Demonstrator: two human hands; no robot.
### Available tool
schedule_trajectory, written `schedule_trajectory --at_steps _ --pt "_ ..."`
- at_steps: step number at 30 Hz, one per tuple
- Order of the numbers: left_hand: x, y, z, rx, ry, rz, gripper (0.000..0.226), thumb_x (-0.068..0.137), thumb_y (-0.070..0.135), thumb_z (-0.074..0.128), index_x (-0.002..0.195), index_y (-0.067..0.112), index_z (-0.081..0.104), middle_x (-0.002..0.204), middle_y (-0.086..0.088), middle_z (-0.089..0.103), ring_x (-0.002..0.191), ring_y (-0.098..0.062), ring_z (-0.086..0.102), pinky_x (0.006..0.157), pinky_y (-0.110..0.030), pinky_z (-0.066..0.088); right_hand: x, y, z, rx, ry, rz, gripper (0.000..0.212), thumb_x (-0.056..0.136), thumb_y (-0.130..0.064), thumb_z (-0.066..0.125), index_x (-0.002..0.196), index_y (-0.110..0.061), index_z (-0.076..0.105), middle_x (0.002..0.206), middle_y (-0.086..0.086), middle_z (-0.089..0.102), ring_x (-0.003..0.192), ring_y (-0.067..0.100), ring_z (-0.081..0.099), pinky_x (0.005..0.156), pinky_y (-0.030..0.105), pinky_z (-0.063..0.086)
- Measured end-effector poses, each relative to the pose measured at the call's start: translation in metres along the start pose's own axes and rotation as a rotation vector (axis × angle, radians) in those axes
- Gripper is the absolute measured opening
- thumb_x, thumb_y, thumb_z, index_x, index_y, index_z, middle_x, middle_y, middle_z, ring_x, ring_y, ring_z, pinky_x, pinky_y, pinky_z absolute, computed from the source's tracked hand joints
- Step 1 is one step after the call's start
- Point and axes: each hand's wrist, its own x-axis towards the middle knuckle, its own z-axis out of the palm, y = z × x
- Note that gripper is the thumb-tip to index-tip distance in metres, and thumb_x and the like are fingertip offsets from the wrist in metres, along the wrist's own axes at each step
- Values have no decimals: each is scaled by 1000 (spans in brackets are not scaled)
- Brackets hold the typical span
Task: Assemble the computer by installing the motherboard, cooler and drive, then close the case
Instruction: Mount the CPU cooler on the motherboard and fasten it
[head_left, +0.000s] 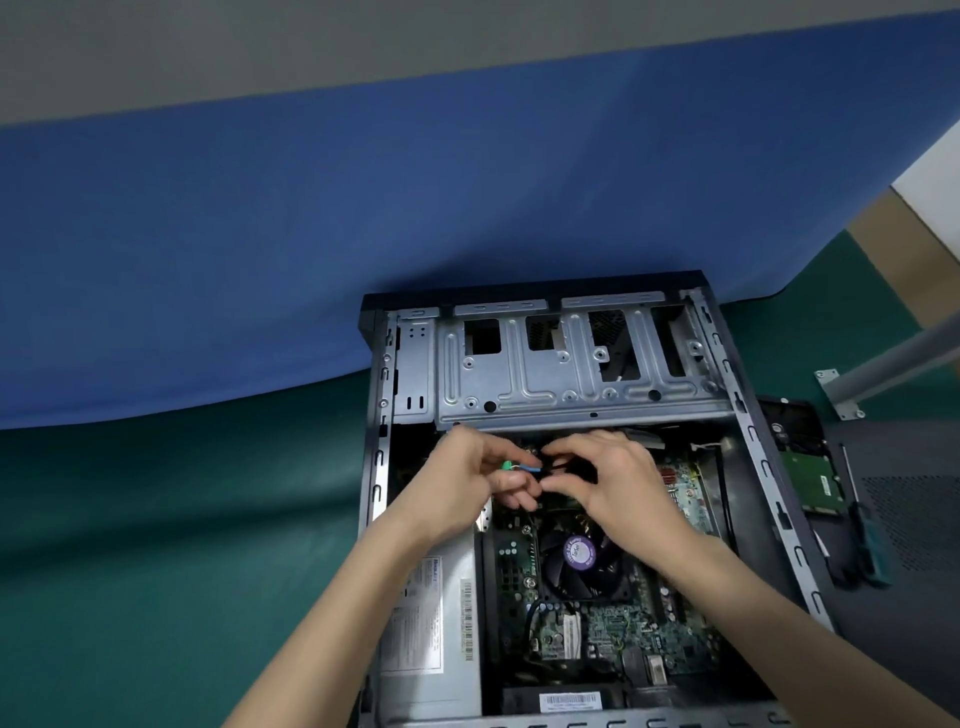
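Dim, even light from above; soft shadows fill the open computer case (737, 410). Wide-angle distortion bends the edges, and fine detail is slightly blurred throughout.

Left hand (470, 475), right hand (610, 478) fingertips pinched together, forearms extended

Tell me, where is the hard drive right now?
The hard drive lies outside the open case, just off its right side, next to the screwdriver.
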Motion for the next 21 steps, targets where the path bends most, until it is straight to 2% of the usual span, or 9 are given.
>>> schedule_trajectory --at_steps 3,5,7,10,12,15,17,19,21 --pt "1 -6 3 148 93 40 18 81 -5 68 96 4 65 80 -8 70 73 -20 71 74 -30 58 0 -7 -4 126 -47 6 38 70 -27 83 105 -20 72 89 -8 68 89 6 60 85 23 45" --pt "2 -8 4 240 161 58 22 72 3 79 88 10 65 77 -5 70 72 -16 70 72 -29 58 -2 -10 -2 119 -31 -42 23 73 -22 81 94 -15 73 80 -6 64 81 8 59 78 26 45" --pt "1 -10 3 217 202 79 20 70 9 82 83 8 67 69 -5 70 67 -15 70 69 -29 59 -4 -10 -1 113 9 -75 14 77 -17 78 86 -9 72 77 -3 63 77 12 58 73 28 45" --pt "0 -12 4 234 240 129 13 74 12 79 82 7 70 65 -4 71 62 -12 69 69 -34 58 -9 -10 -1 147 40 -52 19 78 -18 78 96 -13 72 79 -5 64 77 9 60 73 23 46" --pt "-1 -14 7 344 277 169 10 76 16 78 82 11 72 65 -1 70 63 -11 67 68 -33 56 -12 -13 1 153 37 -84 27 77 -18 79 102 -15 72 81 -6 64 78 8 60 74 21 47" --pt "-5 -14 4 498 329 194 13 76 23 77 87 18 73 71 1 71 69 -15 65 70 -32 52 -11 -16 5 127 38 -166 18 79 -10 77 97 -7 73 80 -5 62 68 6 57 65 24 49" --pt "-9 -16 -2 581 400 183 13 80 19 73 93 20 73 80 3 73 77 -14 67 76 -32 52 -9 -12 6 93 53 -157 12 82 -7 74 94 -5 74 79 -8 59 64 6 54 63 19 45" --pt "-13 -21 -11 777 470 131 18 85 11 63 98 22 69 87 3 72 85 -19 66 76 -35 52 -8 -6 9 72 44 -81 9 84 -7 72 93 -6 73 79 -8 59 66 6 54 67 17 42" --pt "-18 -23 -15 995 444 78 17 88 10 56 99 22 62 92 1 68 89 -26 63 73 -39 51 -5 -2 14 53 -4 -18 10 85 -10 71 95 -7 73 83 -4 63 72 9 58 71 22 45"
